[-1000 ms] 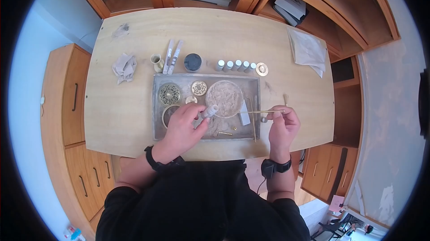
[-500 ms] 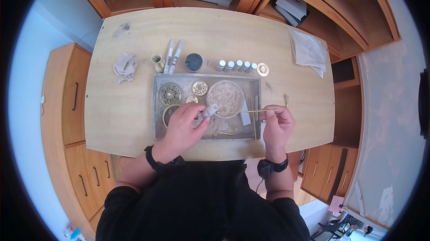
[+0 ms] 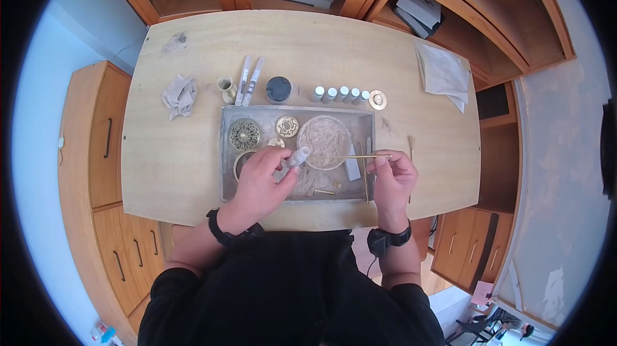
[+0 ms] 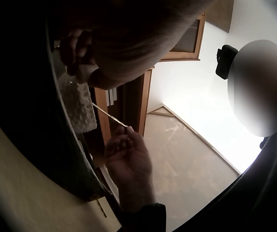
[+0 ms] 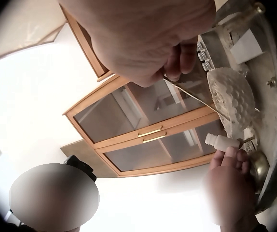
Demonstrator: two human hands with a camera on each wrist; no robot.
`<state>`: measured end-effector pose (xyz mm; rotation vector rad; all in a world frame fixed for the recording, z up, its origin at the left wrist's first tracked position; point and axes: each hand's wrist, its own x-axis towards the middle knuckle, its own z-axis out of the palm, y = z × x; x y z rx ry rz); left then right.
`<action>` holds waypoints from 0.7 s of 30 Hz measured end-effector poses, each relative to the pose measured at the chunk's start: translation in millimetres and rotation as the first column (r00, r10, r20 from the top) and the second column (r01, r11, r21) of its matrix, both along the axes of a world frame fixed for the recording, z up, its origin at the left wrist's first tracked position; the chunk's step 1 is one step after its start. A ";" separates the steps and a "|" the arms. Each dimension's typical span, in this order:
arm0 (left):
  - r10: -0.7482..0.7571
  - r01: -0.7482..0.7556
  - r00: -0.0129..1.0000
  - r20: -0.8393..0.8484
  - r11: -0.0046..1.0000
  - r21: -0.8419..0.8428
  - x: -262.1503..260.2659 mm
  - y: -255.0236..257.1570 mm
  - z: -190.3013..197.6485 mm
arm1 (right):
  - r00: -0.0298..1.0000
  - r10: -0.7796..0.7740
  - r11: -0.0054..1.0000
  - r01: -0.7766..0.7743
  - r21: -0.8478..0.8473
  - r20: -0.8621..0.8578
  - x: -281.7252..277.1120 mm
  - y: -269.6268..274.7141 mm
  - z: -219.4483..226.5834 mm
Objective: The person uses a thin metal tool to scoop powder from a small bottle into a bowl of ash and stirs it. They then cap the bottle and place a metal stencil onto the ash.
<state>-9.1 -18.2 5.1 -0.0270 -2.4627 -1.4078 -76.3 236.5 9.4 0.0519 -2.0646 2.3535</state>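
Observation:
My left hand [image 3: 257, 182] holds a small uncapped vial [image 3: 297, 156], tilted with its mouth toward the right, at the lower left rim of a bowl. A thin brass-coloured rod [image 3: 350, 156] is pinched between the thumb and fingers of my right hand [image 3: 394, 185]. It runs leftward over the bowl, its far end close to the vial's mouth. Pale powder fills the bowl [image 3: 348, 134], whose bumpy white outer wall shows in the right wrist view. Beneath stands a grey tray [image 3: 292, 109], partly hidden by my left hand.
The tray also holds a pierced metal lid [image 3: 244, 134], a patterned brass disc [image 3: 287, 126] and a white card [image 3: 352, 165]. Behind it stand several capped vials [image 3: 344, 94], a dark round jar [image 3: 279, 89] and a brass cup [image 3: 225, 89]. A crumpled cloth [image 3: 180, 96] lies left.
My right hand has moved left with the rod, bringing it further across the bowl toward the vial. The left hand stays nearly in place, the vial shifting slightly.

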 end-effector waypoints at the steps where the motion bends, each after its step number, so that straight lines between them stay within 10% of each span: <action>1: 0.003 -0.003 1.000 -0.002 1.000 0.005 0.0 0.1 0.1 | 1.000 0.001 1.000 -0.001 -0.001 -0.003 0.1 -0.9 0.2; 21: -0.012 0.013 0.999 0.040 0.999 -0.035 1.7 -1.7 0.8 | 1.000 0.000 1.000 0.000 -0.018 -0.001 -3.1 -5.5 -4.3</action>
